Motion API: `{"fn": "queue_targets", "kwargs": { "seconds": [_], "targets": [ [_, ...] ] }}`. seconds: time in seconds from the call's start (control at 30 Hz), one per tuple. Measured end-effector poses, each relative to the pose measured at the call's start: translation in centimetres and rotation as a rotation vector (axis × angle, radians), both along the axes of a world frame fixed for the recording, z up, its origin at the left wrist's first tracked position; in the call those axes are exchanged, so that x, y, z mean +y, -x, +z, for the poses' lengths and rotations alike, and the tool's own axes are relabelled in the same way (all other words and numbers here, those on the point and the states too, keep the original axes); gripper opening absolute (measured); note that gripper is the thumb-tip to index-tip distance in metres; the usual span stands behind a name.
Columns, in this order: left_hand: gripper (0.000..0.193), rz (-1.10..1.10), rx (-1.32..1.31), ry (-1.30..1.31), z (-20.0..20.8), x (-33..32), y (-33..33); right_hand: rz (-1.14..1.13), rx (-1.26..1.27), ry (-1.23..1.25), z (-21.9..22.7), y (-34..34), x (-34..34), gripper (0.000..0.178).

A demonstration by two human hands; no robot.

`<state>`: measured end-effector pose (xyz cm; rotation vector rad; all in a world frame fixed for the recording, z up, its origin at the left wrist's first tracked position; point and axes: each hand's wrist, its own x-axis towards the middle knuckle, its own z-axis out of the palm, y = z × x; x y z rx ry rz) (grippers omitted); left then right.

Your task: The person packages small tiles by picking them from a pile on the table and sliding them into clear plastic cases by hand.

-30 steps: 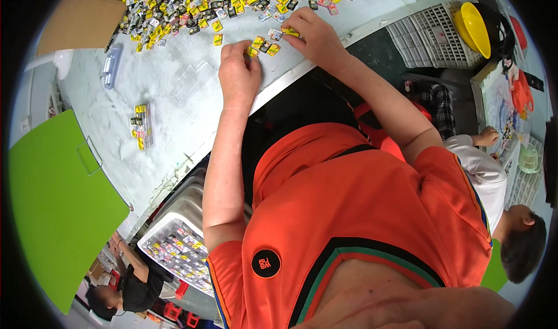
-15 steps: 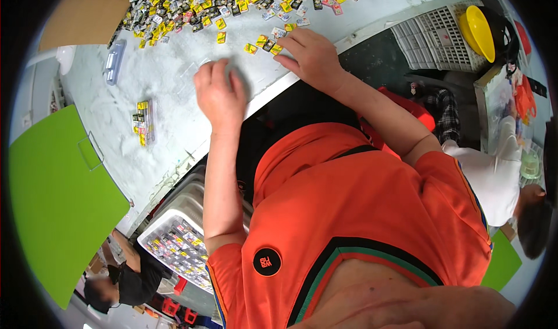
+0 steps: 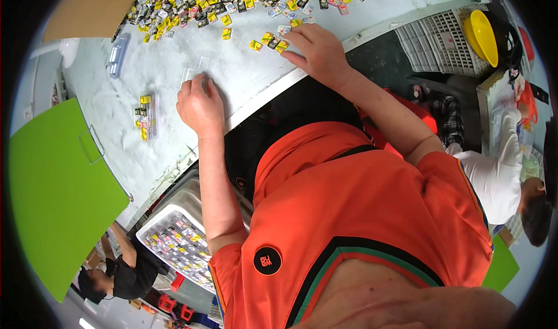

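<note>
My left hand [image 3: 200, 105] rests low over the white table with its fingers bent and close together. Its fingertips are at the near end of a clear plastic case [image 3: 196, 67], which they seem to grip; the tips themselves are hidden. To the right, my right hand [image 3: 319, 53] reaches over the table's near edge, index finger and thumb apart. Between and beside them lie several small flat packs [image 3: 268, 39], yellow, black and white. Fingers of the right hand partly cover a pack at their tips, and nothing is lifted.
A big heap of small packs [image 3: 215, 0] spreads across the far table. Left stand a filled clear case [image 3: 145, 118] and an unfilled-looking one [image 3: 118, 56], beside a cardboard box [image 3: 87, 9] and a green panel [image 3: 64, 195]. Below are a crate of filled cases [image 3: 177, 245] and co-workers.
My left hand has moved left and slightly nearer, to the end of the clear case, and its fingers have drawn together. My right hand stays by the packs. The view has shifted slightly.
</note>
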<state>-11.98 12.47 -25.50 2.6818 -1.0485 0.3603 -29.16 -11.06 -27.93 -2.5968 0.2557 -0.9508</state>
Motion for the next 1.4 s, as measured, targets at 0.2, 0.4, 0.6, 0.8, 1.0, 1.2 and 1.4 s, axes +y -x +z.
{"fn": "queue_targets", "kwargs": {
  "seconds": [0.2, 0.4, 0.6, 0.8, 1.0, 1.2, 1.4],
  "targets": [
    [0.036, -0.431, 0.125, 0.247, 2.4, -6.3, 2.7, 0.002, 0.019, -0.031, 0.1, 0.2, 0.0, 0.036],
    [0.047, -0.678, 0.275, 0.161, 1.3, -11.1, 1.4, 0.000, -0.004, -0.057, 0.0, -0.6, 0.6, 0.036],
    [0.038, -0.684, 0.327, 0.085, 0.8, -11.8, 0.7, -0.020, 0.011, -0.083, -0.4, -0.4, 0.8, 0.035],
    [0.041, -0.681, 0.338, 0.093, 0.4, -11.6, 0.9, -0.034, 0.009, -0.123, -0.5, -0.5, 1.1, 0.031],
    [0.041, -0.690, 0.340, 0.141, 1.4, -11.1, 1.2, -0.039, 0.020, -0.140, -0.6, -0.5, 1.1, 0.030],
    [0.036, -0.639, 0.398, 0.054, 1.5, -9.8, 0.0, -0.050, 0.039, -0.150, -0.2, -0.4, 0.9, 0.030],
    [0.035, -0.515, 0.294, 0.203, -0.1, -10.5, -0.3, -0.052, 0.051, -0.147, -0.2, -0.6, 1.0, 0.030]
  ]
}}
